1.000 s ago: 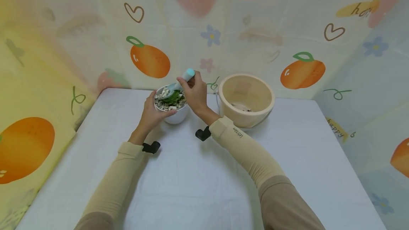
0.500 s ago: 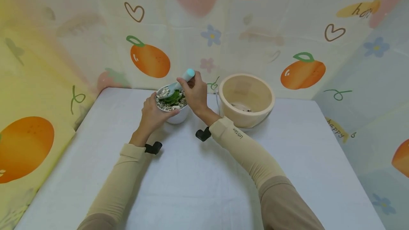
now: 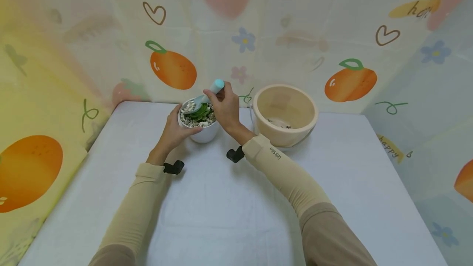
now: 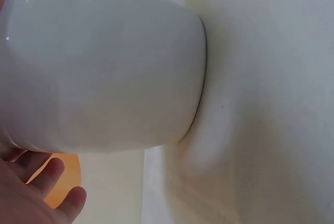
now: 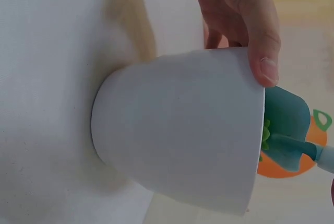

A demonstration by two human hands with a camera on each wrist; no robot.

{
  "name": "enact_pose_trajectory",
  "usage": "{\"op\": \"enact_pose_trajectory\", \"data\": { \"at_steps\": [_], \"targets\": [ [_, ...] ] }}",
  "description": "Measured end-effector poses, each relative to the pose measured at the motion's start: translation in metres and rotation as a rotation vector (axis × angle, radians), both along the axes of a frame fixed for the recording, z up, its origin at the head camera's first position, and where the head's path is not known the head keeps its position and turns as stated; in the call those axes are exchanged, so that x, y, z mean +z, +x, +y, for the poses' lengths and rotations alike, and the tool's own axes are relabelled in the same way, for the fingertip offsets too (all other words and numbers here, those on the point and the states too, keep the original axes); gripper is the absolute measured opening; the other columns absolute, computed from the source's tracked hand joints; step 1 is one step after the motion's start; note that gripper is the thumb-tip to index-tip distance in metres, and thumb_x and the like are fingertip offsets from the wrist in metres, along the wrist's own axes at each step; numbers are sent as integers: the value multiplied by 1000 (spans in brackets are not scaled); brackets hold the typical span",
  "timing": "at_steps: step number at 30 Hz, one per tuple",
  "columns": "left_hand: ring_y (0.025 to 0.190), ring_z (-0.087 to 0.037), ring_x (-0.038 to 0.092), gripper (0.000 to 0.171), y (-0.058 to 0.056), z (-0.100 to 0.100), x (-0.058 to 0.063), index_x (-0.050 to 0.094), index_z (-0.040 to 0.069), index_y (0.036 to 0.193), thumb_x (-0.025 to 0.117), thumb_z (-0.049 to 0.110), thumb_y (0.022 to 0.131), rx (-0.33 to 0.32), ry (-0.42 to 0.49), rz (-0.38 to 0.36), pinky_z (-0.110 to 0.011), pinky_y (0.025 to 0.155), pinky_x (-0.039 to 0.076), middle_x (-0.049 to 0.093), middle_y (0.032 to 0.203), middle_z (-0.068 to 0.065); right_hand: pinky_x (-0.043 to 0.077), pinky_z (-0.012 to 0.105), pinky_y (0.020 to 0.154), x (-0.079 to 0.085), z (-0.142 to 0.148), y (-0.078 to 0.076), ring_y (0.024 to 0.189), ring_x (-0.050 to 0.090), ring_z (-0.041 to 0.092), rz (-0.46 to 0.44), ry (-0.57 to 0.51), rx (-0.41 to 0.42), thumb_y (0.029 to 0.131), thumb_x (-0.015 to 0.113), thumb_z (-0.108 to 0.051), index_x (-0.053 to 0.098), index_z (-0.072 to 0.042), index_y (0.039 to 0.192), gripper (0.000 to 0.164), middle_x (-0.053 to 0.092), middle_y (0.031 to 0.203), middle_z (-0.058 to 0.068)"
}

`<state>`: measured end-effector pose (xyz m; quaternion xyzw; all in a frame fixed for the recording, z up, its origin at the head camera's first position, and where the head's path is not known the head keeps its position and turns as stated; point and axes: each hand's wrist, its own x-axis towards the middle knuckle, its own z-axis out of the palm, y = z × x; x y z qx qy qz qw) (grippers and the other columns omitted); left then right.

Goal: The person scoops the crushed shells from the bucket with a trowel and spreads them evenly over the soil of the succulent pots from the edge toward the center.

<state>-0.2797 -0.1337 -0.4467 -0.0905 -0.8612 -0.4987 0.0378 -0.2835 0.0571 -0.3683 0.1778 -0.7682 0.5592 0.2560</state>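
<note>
A white flowerpot [image 3: 205,136] stands on the table at the back, left of centre, filled with pale gravel round a low green plant [image 3: 203,112]. My left hand [image 3: 173,133] holds its rim from the left, the thumb [image 5: 266,62] lying along the near side. In the left wrist view several of its fingers [image 4: 47,177] spread past the pot's wall. My right hand [image 3: 228,109] grips the light-blue handle of a small garden trowel [image 3: 210,95]. The teal blade [image 5: 289,119] tilts down over the plant inside the rim, with whitish gravel beside it.
A larger cream bucket [image 3: 285,136] with a side handle stands close to the right of the flowerpot, dark and light bits on its floor. The white-clothed table [image 3: 221,216] ends at a printed backdrop [image 3: 214,48] behind and on both sides.
My left hand and the pot shifted slightly right by half a second ago, then back left. The right hand and trowel stay almost in place.
</note>
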Motion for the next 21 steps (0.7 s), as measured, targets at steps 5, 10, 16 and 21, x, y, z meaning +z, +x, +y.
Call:
{"op": "enact_pose_trajectory", "data": {
  "at_steps": [5, 10, 16, 21],
  "targets": [
    [137, -34, 32, 104, 2, 2, -1, 23, 8, 152, 85, 37, 73, 29, 4, -21, -59, 114, 26, 36, 149, -17, 57, 23, 77, 1, 0, 1, 88, 72, 24, -9, -2, 4, 93, 67, -20, 54, 2, 114, 33, 72, 95, 17],
    [139, -36, 29, 109, 5, 6, -3, 16, 8, 155, 83, 40, 75, 62, 6, -52, -61, 115, 24, 29, 153, -19, 57, 23, 78, 0, 1, 1, 88, 72, 24, -7, -7, 1, 93, 67, -20, 54, 2, 114, 34, 73, 95, 17],
    [137, -36, 29, 111, 12, 11, -5, 14, 10, 155, 83, 42, 74, 118, 4, -48, -60, 114, 27, 27, 153, -20, 57, 24, 77, -2, -1, 0, 88, 73, 24, -11, -20, 9, 93, 67, -21, 54, 2, 114, 34, 73, 96, 17],
    [127, -36, 36, 105, 14, 17, -7, 25, 8, 151, 86, 39, 71, 169, 6, 52, -56, 106, 34, 39, 143, -21, 57, 23, 77, 0, -1, 1, 89, 73, 24, -13, -4, 5, 93, 67, -20, 54, 2, 114, 33, 73, 96, 17]
  ]
}}
